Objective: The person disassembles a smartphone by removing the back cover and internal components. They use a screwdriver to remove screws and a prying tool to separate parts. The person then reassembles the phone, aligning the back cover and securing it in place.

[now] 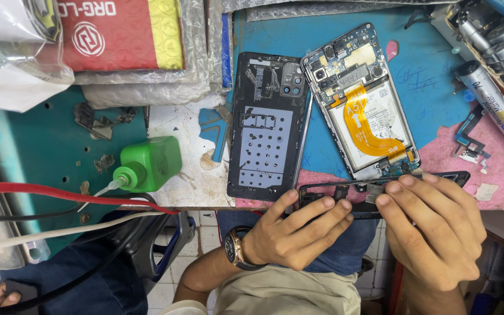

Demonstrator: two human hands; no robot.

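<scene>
**Both hands on a black phone frame at the tabletop's near edge**

While the left hand (296, 230) lay with its fingers spread flat along the black phone frame (380, 189), the right hand (433, 230) pinched the same frame near its middle, fingertips pressed together on a small metal part. The frame sat across the near edge of the tabletop (427, 76), just below the opened phone (361, 102), whose orange flex cable (368, 125) and white battery faced up. Beside that phone, to its left and nearly touching it, lay a black back cover (266, 128) with its inner side up. A green squeeze bottle (147, 165) rested on its side further left, close to the near edge, its nozzle pointing at a red wire (59, 192). A silver tube (494, 108) lay at the right edge, with a small connector part (469, 153) just below it. A wristwatch (235, 249) sat on the left wrist. Red packaging in bubble wrap (123, 35) filled the far left corner.
</scene>
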